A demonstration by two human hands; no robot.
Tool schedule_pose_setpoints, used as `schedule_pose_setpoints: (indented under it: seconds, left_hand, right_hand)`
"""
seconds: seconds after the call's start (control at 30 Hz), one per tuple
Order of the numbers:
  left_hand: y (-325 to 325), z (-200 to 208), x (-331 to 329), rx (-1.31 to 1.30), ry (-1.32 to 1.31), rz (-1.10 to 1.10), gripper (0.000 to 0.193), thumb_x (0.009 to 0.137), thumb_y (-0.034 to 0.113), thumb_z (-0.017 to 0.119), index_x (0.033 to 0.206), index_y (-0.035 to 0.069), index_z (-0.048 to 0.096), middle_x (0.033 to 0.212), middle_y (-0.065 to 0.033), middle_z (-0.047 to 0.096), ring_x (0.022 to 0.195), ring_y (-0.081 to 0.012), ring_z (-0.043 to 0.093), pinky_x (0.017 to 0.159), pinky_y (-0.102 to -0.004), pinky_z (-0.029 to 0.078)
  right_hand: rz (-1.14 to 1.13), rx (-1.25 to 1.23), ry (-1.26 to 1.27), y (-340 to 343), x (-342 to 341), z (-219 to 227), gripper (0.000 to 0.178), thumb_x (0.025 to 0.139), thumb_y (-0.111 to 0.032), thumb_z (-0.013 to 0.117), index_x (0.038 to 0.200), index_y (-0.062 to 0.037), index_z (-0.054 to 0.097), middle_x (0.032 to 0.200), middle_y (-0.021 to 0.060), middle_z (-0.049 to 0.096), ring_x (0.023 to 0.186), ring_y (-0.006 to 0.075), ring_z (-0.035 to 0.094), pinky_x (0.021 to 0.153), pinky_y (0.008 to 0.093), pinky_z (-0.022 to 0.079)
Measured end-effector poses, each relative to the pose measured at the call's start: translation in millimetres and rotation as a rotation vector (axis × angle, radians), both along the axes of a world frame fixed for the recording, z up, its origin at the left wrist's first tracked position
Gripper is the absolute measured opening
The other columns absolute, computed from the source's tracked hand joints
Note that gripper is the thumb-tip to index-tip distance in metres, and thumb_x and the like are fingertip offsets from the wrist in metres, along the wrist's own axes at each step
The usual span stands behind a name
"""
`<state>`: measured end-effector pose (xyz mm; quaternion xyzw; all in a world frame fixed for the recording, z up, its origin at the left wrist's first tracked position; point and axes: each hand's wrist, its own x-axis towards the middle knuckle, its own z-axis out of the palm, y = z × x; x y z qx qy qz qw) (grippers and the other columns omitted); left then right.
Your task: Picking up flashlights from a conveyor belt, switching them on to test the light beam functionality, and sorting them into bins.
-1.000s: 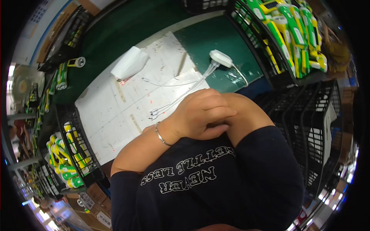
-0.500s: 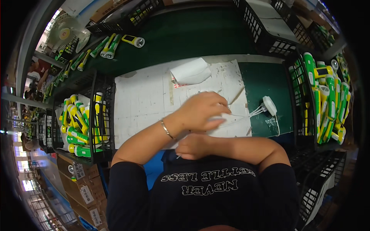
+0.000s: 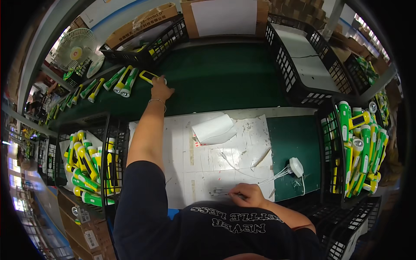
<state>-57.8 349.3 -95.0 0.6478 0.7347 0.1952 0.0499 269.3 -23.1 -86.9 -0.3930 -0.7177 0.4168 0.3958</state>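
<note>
My left hand (image 3: 161,89) reaches far across the table, its fingers closed over the head of a yellow and dark flashlight (image 3: 148,76) that lies on the green surface. The thumb sticks out to the right. Close to my body, my right hand (image 3: 247,195) is closed round a bunch of thin white charging cables (image 3: 273,177). Their small plug ends (image 3: 219,190) poke out to the left of the fist. The cables run right to a white charger block (image 3: 296,167). One loose cable (image 3: 236,168) curves over the white board.
A curled white sheet (image 3: 214,129) lies on the worn white board (image 3: 173,143). Black crates of green and yellow flashlights stand at left (image 3: 108,143) and right (image 3: 323,147). More flashlights (image 3: 125,82) lie in rows at the far left. Another black crate (image 3: 281,56) stands far right.
My left hand has gone from above the right hand out to the flashlight at the far left. My right hand has shifted right with the cables. The view has tilted up.
</note>
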Motion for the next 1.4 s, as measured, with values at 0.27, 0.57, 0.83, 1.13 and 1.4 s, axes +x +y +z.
schedule_pose_setpoints:
  seconds: [0.27,0.57,0.83,1.13,1.4]
  left_hand:
    - [-68.8,53.4,0.3,0.685,-0.538,-0.215,0.062,0.071,-0.003,0.072,0.126,0.008,0.046,0.125,-0.0142,0.051,0.11,-0.0303,0.055,0.094,-0.0359,0.047]
    - [-229.8,70.1,105.5,-0.417,-2.194,-0.155,0.041,0.097,0.042,0.049,0.118,0.007,0.052,0.105,-0.011,0.059,0.095,-0.0249,0.06,0.081,-0.0459,0.051]
    - [-290.7,28.1,155.6,-0.674,-2.103,-0.184,0.039,0.096,0.041,0.049,0.115,0.007,0.05,0.092,-0.0091,0.057,0.072,-0.0159,0.057,0.059,-0.0306,0.052]
    - [-309.0,39.0,157.3,-0.688,-2.075,-0.242,0.034,0.096,0.039,0.048,0.107,0.007,0.05,0.088,-0.0086,0.056,0.068,-0.0152,0.055,0.056,-0.0302,0.05]
    - [-326.2,36.9,162.5,-0.471,-1.751,-0.341,0.032,0.098,0.032,0.049,0.115,0.005,0.042,0.092,-0.012,0.057,0.074,-0.017,0.059,0.059,-0.0311,0.052]
  right_hand:
    - [0.04,-0.027,0.02,-5.9,-5.8,0.3,0.008,0.078,-0.006,0.067,0.085,-0.0047,0.068,0.073,0.0088,0.065,0.062,0.0223,0.064,0.055,0.03,0.05]
    - [0.086,0.033,0.066,-23.2,-15.6,13.2,0.01,0.078,0.0,0.066,0.086,-0.005,0.066,0.075,0.0073,0.064,0.065,0.0203,0.063,0.059,0.0285,0.049]
    - [-0.138,-0.075,0.016,-43.1,18.3,29.8,0.007,0.081,-0.005,0.063,0.087,-0.0029,0.066,0.077,0.0055,0.064,0.06,0.0096,0.053,0.055,0.0231,0.041]
    - [-0.252,-0.298,-0.055,-30.8,21.6,28.0,0.018,0.092,-0.016,0.056,0.099,-0.0005,0.059,0.085,0.0103,0.06,0.074,0.017,0.057,0.068,0.028,0.045]
    - [-0.229,0.448,-0.521,-9.1,13.8,52.7,0.01,0.085,-0.015,0.059,0.087,-0.0056,0.06,0.076,0.0089,0.058,0.061,0.0278,0.059,0.053,0.0353,0.047]
